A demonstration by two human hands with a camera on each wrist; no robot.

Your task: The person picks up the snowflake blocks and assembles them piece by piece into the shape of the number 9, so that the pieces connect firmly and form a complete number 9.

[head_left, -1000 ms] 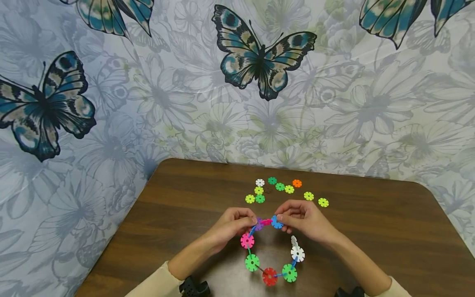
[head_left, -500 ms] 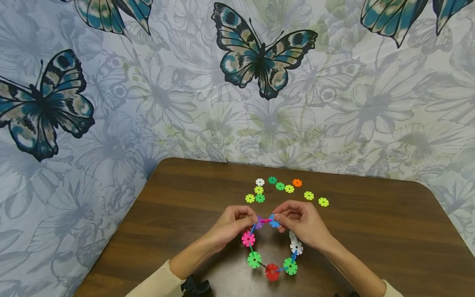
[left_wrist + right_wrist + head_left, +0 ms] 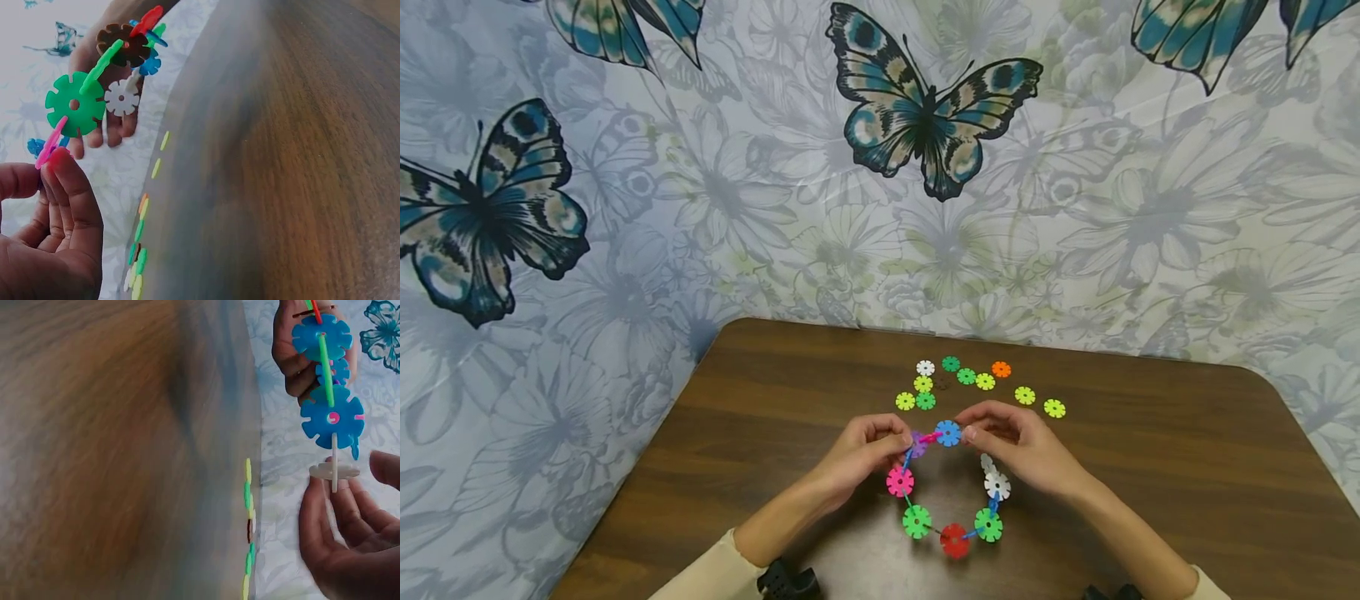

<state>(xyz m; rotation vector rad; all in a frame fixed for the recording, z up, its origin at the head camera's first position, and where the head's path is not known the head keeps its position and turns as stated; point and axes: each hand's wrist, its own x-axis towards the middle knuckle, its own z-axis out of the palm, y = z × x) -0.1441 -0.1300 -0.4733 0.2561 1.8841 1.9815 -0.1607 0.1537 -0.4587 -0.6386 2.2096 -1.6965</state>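
A ring-like chain of slotted plastic flower discs hangs between the hands, with a gap at its upper right. My left hand (image 3: 853, 458) pinches the purple disc (image 3: 919, 445) at the upper left. Joined to it by a pink piece is a blue disc (image 3: 947, 433), one end of the chain. The other end has white discs (image 3: 997, 486). Pink (image 3: 900, 481), green (image 3: 916, 522) and red (image 3: 955, 541) discs form the left and lower part. My right hand (image 3: 1026, 446) is beside the blue disc; in the right wrist view its thumb (image 3: 384, 469) stands apart from the fingers, nothing between them.
Loose discs lie toward the back of the brown table (image 3: 1150, 467), including a white disc (image 3: 925, 367), an orange disc (image 3: 1002, 369), several yellow ones and several green ones. A butterfly-patterned wall (image 3: 1075, 250) rises behind the table. A black device (image 3: 788, 582) is at the left wrist.
My right hand has let go of the blue disc, its fingertips now just right of it. The blue disc has shifted left and up, and the lower chain has risen slightly.
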